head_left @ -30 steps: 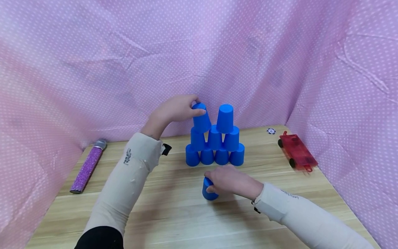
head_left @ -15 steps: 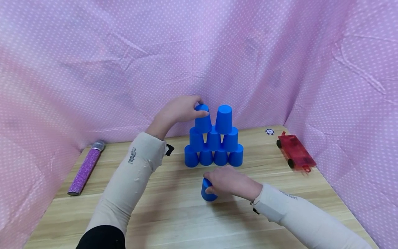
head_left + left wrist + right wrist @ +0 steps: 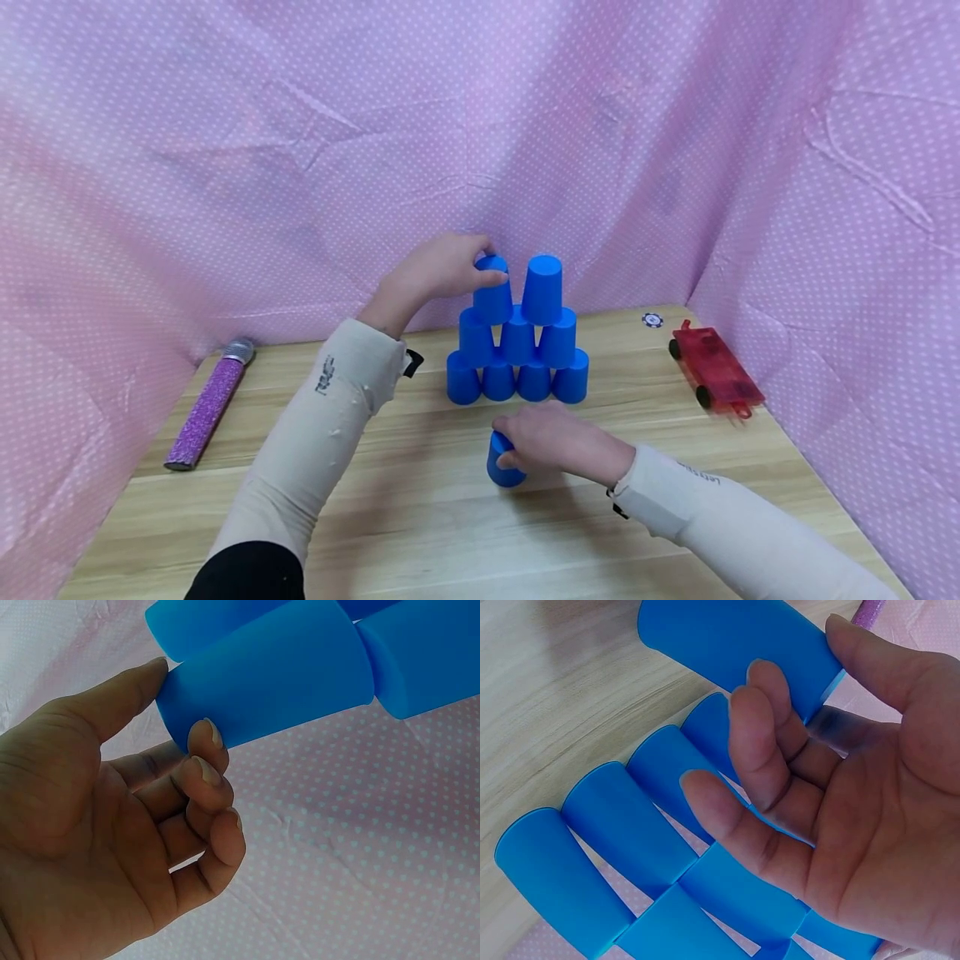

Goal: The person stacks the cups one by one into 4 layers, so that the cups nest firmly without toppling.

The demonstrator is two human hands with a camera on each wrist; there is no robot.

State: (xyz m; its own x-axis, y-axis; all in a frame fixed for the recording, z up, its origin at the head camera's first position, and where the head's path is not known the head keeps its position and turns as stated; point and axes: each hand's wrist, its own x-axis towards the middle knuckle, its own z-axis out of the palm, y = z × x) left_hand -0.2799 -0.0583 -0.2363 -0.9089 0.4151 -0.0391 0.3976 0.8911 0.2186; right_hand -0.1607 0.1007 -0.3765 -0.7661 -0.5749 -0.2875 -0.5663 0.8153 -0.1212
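Upside-down blue cups form a tiered stack on the table: several in the bottom row, three in the middle and two on top. My left hand grips the upper left cup near its base, thumb on one side and fingers on the other, as the left wrist view shows too; its rim sits on the middle row. Beside it stands the upper right cup. In front of the stack, my right hand holds a separate inverted cup by its base end, partly hidden by the fingers.
A purple glitter microphone lies at the left of the wooden table. To the right are a red toy car and a poker chip. Pink dotted cloth hangs close behind the stack and at both sides.
My left hand has shifted slightly right with the upper left cup, which has gone from tilted to nearly upright, closer to the other top cup. The right hand stays on its cup.
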